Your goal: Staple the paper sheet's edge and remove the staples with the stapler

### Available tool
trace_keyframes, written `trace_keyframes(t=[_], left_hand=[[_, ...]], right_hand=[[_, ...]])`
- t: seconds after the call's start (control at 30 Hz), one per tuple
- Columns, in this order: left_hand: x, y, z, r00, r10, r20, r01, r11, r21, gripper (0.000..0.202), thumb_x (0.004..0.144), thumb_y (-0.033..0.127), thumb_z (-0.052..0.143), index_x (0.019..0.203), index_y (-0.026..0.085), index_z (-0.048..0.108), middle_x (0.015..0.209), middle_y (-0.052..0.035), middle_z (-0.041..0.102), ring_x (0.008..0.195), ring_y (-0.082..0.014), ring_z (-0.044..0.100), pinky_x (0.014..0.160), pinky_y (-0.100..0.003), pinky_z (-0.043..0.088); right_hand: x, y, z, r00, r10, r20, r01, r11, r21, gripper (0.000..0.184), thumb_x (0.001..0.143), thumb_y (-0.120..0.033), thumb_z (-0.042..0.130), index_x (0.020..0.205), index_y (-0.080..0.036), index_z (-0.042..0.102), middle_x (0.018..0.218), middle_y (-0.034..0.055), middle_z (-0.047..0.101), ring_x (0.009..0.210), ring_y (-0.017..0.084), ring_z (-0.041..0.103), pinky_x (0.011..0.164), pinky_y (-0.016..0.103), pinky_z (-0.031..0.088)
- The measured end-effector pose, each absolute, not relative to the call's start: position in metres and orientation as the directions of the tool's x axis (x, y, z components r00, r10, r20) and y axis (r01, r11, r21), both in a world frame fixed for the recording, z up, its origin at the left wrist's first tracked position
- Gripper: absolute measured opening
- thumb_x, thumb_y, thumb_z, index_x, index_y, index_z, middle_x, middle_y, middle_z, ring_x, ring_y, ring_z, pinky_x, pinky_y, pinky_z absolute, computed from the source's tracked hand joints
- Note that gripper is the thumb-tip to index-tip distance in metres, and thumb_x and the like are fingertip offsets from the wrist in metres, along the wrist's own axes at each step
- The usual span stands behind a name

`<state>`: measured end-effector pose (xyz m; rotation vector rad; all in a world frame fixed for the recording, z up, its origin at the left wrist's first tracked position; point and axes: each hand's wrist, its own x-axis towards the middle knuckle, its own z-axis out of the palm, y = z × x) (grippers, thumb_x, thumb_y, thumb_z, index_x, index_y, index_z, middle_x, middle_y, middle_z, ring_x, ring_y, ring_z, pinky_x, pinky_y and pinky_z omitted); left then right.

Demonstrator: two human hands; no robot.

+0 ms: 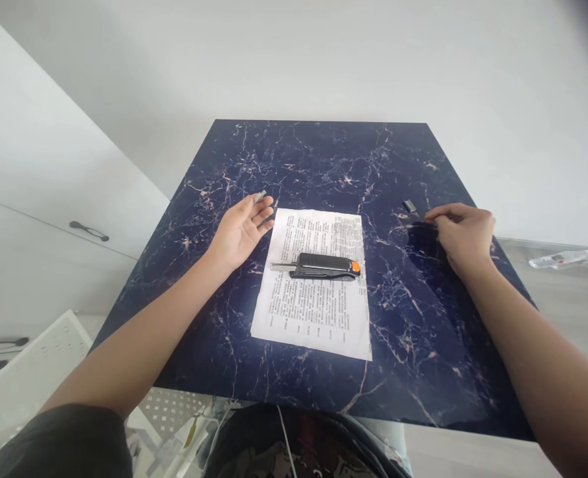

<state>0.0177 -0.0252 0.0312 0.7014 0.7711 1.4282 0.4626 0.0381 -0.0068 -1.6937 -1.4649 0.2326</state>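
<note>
A small grey strip of staples (259, 196) is pinched between the thumb and index finger of my left hand (241, 229), palm turned up and the other fingers loosely bent. My right hand (463, 236) is over the right side of the table, its fingers curled together and tips low near the surface; whatever they may hold is hidden. Just left of those fingertips, apart from them, lies another block of staples (409, 206). Between my hands a black stapler (326, 265) with an orange end rests on a printed sheet of paper (314, 315), its metal tray (283, 267) sticking out leftward.
The dark blue marble-patterned table (304, 159) stands against a white wall. White drawers (40, 159) with dark handles are at left, beside a white perforated panel (40, 372). A clear plastic package (567, 257) lies beyond the table's right edge.
</note>
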Motion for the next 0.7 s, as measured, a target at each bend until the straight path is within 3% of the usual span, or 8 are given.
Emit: trace_keyframes(t=[0.27, 0.7], left_hand=[[0.012, -0.025, 0.044, -0.016, 0.994, -0.107, -0.692, 0.066, 0.719, 0.022, 0.108, 0.029, 0.054, 0.097, 0.019, 0.07, 0.101, -0.006, 0.078, 0.096, -0.0156, 0.076, 0.09, -0.03, 0.063], [0.006, -0.021, 0.044, -0.094, 0.988, -0.123, -0.722, 0.017, 0.691, 0.019, 0.108, 0.026, 0.054, 0.105, 0.019, 0.072, 0.11, -0.0059, 0.081, 0.098, -0.0171, 0.079, 0.087, -0.027, 0.062]], right_hand=[[0.462, 0.038, -0.006, 0.29, 0.886, 0.361, 0.713, 0.051, -0.699, 0.032, 0.069, -0.019, 0.055, 0.084, -0.019, 0.084, 0.074, 0.004, 0.076, 0.061, 0.017, 0.064, 0.059, 0.028, 0.046], [0.458, 0.037, -0.004, 0.277, 0.876, 0.396, 0.733, 0.074, -0.676, 0.03, 0.068, -0.017, 0.056, 0.08, -0.02, 0.083, 0.07, 0.0032, 0.074, 0.061, 0.017, 0.061, 0.066, 0.03, 0.049]])
